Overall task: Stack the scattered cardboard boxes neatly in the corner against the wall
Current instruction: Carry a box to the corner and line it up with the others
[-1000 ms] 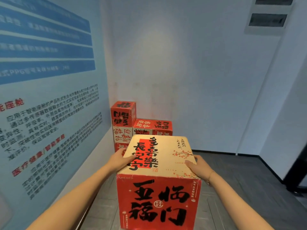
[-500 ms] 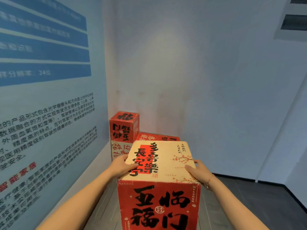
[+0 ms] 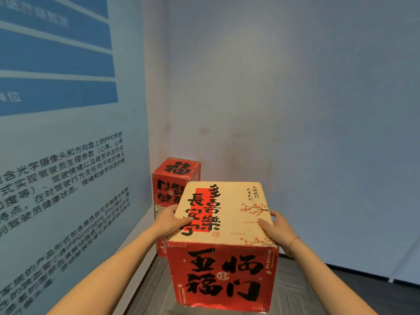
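A: Start with the biggest thing, and place everything by the carried box.

B: The plain pale wall (image 3: 295,110) fills the view beyond the carried box (image 3: 223,242); it is matte, with faint reddish smudges low down. To the box's left runs a smooth printed wall panel (image 3: 56,144), blue bands above, dark lettering on pale blue below. The two meet in a corner up and left of the box.

A: And underfoot?

B: A grey floor (image 3: 302,294) with a streaked, plank-like grain, showing below and to the right of the box.

A: Now the box itself.

B: Squarish cardboard, held off the floor in mid-air. Its top is cream with bold black brush characters over a red strip and small red blossom sprigs; the near face is red with heavy black characters. Edges look slightly worn.

A: Other boxes?

B: A stack of boxes (image 3: 176,178) stands in the corner, behind and left of the carried box, which hides its right part. Same red cardboard, black characters.

A: The hands?

B: The left hand (image 3: 172,220) grips the box's left top edge, thumb lying on the cream top. The right hand (image 3: 276,229) grips the right top edge likewise, thumb on top, fingers down the side. A thin bracelet (image 3: 292,242) circles the right wrist.
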Demonstrator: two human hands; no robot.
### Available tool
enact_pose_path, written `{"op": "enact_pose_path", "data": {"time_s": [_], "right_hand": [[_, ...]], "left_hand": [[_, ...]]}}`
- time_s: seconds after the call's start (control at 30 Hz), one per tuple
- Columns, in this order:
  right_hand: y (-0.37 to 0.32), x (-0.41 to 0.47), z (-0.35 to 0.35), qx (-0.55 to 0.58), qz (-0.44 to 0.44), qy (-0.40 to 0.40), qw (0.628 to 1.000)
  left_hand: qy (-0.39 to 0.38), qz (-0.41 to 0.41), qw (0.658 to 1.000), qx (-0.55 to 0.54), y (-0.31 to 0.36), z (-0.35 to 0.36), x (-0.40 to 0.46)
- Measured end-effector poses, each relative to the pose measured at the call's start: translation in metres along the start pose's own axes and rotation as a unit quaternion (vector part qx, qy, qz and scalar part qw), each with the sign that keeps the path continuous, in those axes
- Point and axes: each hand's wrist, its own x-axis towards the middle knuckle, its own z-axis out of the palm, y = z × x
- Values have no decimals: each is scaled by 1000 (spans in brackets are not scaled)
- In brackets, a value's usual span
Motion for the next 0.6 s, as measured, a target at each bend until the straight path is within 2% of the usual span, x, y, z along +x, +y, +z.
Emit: {"op": "enact_pose_path", "data": {"time_s": [0.33,0.6], "right_hand": [[-34,155,39,34,20,60,997],[-44,241,41,45,38,80,995]], "left_hand": [[-36,31,999,6,-4,-40,195],[-67,34,997,22,-6,-34,291]]}}
